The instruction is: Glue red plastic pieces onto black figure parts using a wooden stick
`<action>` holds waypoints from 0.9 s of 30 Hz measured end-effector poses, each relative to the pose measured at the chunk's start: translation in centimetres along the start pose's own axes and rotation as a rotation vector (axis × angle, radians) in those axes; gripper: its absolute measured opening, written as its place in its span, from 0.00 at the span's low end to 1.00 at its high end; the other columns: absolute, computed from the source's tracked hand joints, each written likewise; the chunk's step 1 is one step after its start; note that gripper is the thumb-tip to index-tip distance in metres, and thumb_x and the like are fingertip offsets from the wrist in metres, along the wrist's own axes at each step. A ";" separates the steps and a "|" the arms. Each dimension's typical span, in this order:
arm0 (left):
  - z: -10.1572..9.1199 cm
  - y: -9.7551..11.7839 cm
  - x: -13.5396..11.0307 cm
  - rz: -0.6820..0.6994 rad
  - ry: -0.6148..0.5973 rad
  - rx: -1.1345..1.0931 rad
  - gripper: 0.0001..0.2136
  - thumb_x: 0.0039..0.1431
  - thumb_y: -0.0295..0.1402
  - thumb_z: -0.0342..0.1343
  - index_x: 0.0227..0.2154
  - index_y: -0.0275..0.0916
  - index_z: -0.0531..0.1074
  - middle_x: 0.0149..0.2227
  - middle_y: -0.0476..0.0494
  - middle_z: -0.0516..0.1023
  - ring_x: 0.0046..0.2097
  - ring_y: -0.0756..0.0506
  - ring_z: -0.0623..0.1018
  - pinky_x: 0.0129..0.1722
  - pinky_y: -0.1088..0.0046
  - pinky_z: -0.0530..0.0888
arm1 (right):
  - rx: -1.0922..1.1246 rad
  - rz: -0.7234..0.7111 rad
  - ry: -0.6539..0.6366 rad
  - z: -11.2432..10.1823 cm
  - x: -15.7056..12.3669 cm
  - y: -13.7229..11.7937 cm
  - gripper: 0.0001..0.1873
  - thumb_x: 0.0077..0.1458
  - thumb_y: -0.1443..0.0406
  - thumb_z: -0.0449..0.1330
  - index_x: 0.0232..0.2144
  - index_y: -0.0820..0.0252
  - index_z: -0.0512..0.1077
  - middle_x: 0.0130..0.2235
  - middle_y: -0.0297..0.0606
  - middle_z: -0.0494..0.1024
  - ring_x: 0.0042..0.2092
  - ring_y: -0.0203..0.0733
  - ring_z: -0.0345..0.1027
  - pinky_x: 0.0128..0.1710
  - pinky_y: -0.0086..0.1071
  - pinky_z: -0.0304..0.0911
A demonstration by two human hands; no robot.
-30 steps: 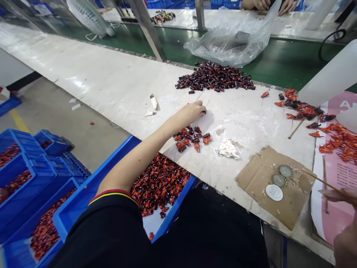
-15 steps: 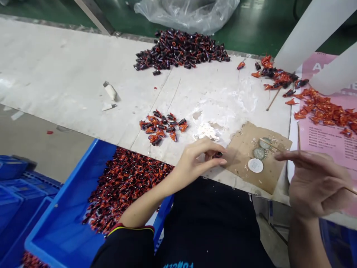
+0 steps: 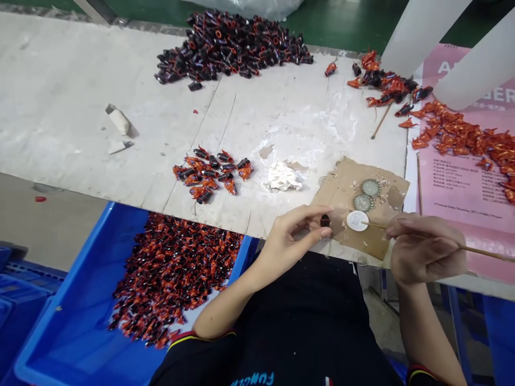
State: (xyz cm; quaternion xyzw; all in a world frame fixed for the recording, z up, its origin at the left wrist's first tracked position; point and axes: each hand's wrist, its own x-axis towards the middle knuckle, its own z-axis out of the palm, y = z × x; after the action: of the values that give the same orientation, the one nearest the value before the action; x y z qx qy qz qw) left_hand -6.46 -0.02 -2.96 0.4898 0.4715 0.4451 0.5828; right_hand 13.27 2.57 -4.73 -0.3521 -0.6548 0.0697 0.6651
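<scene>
Between the thumb and fingertips of my left hand (image 3: 287, 241) is a small black plastic piece (image 3: 325, 221) with a reddish line. My right hand (image 3: 428, 247) grips a thin wooden stick (image 3: 485, 253) like a pen. The stick's tip points left and lies over a round white disc (image 3: 354, 222); whether it touches cannot be made out. Beside the disc, two crimped bottle caps (image 3: 370, 187) with something pale and glossy inside sit on a brown cardboard sheet (image 3: 372, 244). A crumpled white wad (image 3: 284, 177) lies beyond my left hand.
A cluster of orange-and-black pieces (image 3: 211, 174) lies left on the white table (image 3: 153, 107). Behind it is a heap of black pieces (image 3: 237, 45). Orange parts (image 3: 462, 128) cover a pink sheet (image 3: 462, 198) at right. A blue bin (image 3: 80, 300) holds many finished-looking pieces below.
My right hand has brought the stick's tip from the farther bottle cap toward me, over the white disc. My left hand still holds the black piece, now more visible. The camera view has shifted.
</scene>
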 end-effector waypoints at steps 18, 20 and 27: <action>0.6 -0.9 0.3 0.381 -0.039 0.207 0.15 0.57 0.26 0.63 0.47 0.40 0.74 0.32 0.49 0.73 0.35 0.51 0.74 0.38 0.78 0.72 | -0.036 0.048 -0.186 -0.4 -0.2 -0.1 0.14 0.67 0.63 0.50 0.44 0.54 0.76 0.24 0.31 0.74 0.23 0.33 0.67 0.19 0.29 0.60; 0.8 -0.9 0.4 0.392 -0.034 0.213 0.15 0.57 0.25 0.62 0.47 0.40 0.74 0.33 0.49 0.73 0.35 0.52 0.73 0.37 0.79 0.73 | -0.039 0.039 -0.199 -0.4 -0.2 -0.1 0.15 0.67 0.64 0.50 0.46 0.54 0.76 0.24 0.31 0.74 0.23 0.33 0.66 0.19 0.29 0.59; 1.7 -0.7 0.9 0.379 0.013 0.193 0.15 0.55 0.25 0.64 0.46 0.39 0.75 0.32 0.49 0.74 0.33 0.53 0.73 0.33 0.81 0.73 | -0.067 0.070 -0.208 -0.6 -0.2 0.0 0.13 0.67 0.64 0.51 0.42 0.54 0.77 0.26 0.32 0.75 0.22 0.34 0.67 0.19 0.29 0.60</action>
State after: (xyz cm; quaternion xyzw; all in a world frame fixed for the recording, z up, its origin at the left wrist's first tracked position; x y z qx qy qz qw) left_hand -4.64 0.56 -3.62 0.6201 0.4153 0.5028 0.4361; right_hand 13.79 2.19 -4.86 -0.3878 -0.7097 0.1070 0.5784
